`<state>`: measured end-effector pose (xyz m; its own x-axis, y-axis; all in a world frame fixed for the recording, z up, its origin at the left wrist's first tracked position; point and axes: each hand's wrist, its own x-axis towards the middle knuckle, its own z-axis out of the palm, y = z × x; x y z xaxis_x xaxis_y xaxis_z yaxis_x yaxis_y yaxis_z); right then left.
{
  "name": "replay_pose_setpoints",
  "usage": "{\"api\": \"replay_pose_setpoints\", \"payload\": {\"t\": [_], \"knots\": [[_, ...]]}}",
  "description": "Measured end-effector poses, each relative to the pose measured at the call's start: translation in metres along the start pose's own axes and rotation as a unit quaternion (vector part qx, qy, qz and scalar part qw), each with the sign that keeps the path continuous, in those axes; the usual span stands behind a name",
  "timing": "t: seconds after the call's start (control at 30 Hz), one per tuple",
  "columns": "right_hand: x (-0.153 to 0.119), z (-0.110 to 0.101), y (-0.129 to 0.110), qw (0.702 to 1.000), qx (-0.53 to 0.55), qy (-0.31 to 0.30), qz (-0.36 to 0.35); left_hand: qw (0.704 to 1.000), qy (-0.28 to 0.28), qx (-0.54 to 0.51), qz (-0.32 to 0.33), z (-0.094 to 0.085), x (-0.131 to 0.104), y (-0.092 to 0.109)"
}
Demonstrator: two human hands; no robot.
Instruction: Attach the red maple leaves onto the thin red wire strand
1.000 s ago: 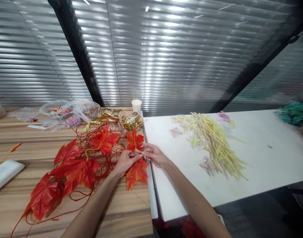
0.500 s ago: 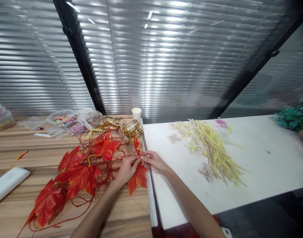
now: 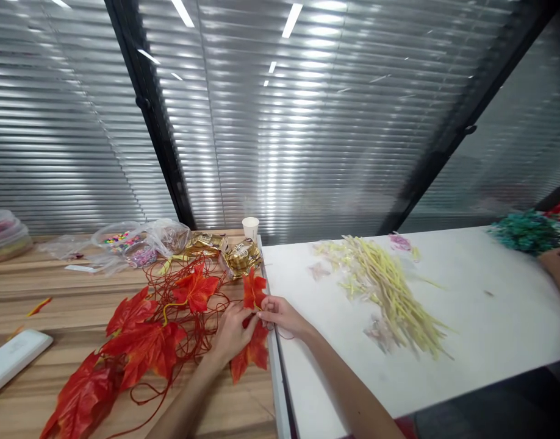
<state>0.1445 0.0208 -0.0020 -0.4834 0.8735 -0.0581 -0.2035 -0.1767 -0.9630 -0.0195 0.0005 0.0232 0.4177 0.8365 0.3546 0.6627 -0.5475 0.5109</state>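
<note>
My left hand [image 3: 234, 331] and my right hand [image 3: 283, 317] meet above the wooden table's right edge, fingertips nearly touching. Between them are two red artificial maple leaves, one upper leaf [image 3: 254, 286] standing above the fingers and one lower leaf [image 3: 251, 355] hanging below. The left fingers are closed on the leaves near their stems. My right thumb and finger pinch a thin red cord, a loop of which dangles under that hand; the exact grip is partly hidden. A tangle of red cord [image 3: 202, 329] with more maple leaves [image 3: 145, 344] lies left of my hands.
Gold foil packets [image 3: 243, 256], a paper cup [image 3: 250, 227] and plastic bags of beads [image 3: 124, 241] line the back. A white device [image 3: 17, 360] lies left. On the white table [image 3: 326, 366] are yellow stems [image 3: 390, 286]; at right, another person's hand [image 3: 559, 268] is near teal foliage [image 3: 522, 231].
The view has tilted up slightly, so the tables sit lower. The upper leaf between my hands has turned to show its broader face. Both hands stay pinched together.
</note>
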Motion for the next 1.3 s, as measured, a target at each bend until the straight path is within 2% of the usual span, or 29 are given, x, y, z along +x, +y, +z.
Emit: {"api": "replay_pose_setpoints", "payload": {"t": [0.1, 0.23, 0.37, 0.53, 0.63, 0.77, 0.9, 0.97, 1.03, 1.13, 1.23, 1.3], "knots": [[-0.001, -0.001, -0.002, 1.000, -0.009, -0.004, -0.004, 1.000, -0.003, 0.007, 0.006, 0.001, -0.001, -0.001], [-0.004, -0.002, -0.009, 0.999, -0.040, -0.012, -0.008, 0.999, -0.006, -0.019, -0.034, 0.008, -0.003, -0.005], [-0.005, -0.003, -0.010, 0.998, -0.060, -0.010, -0.012, 0.989, -0.009, -0.127, -0.077, 0.010, -0.001, -0.003], [-0.006, -0.002, -0.013, 0.998, -0.051, -0.016, -0.017, 0.952, -0.023, -0.270, -0.145, 0.008, 0.005, -0.001], [-0.009, 0.000, -0.018, 0.999, -0.034, -0.022, -0.016, 0.912, -0.045, -0.359, -0.192, 0.007, 0.006, -0.003], [-0.010, -0.001, -0.023, 1.000, -0.014, -0.015, -0.019, 0.834, -0.077, -0.481, -0.259, -0.003, 0.008, -0.006], [-0.009, -0.009, -0.023, 0.997, 0.053, 0.047, -0.044, 0.754, -0.016, -0.594, -0.281, -0.019, 0.015, -0.008], [-0.007, -0.013, -0.023, 0.986, 0.119, 0.095, -0.065, 0.731, 0.014, -0.625, -0.274, -0.021, 0.017, -0.006], [-0.006, -0.015, -0.024, 0.969, 0.189, 0.136, -0.077, 0.733, 0.012, -0.633, -0.250, -0.016, 0.016, 0.001], [-0.004, -0.013, -0.023, 0.946, 0.255, 0.181, -0.086, 0.771, -0.055, -0.605, -0.193, 0.000, 0.009, 0.014], [-0.003, -0.010, -0.021, 0.941, 0.259, 0.197, -0.089, 0.797, -0.138, -0.568, -0.153, 0.016, -0.001, 0.026], [-0.002, -0.009, -0.020, 0.946, 0.236, 0.203, -0.092, 0.808, -0.159, -0.549, -0.141, 0.021, -0.004, 0.029]]}}
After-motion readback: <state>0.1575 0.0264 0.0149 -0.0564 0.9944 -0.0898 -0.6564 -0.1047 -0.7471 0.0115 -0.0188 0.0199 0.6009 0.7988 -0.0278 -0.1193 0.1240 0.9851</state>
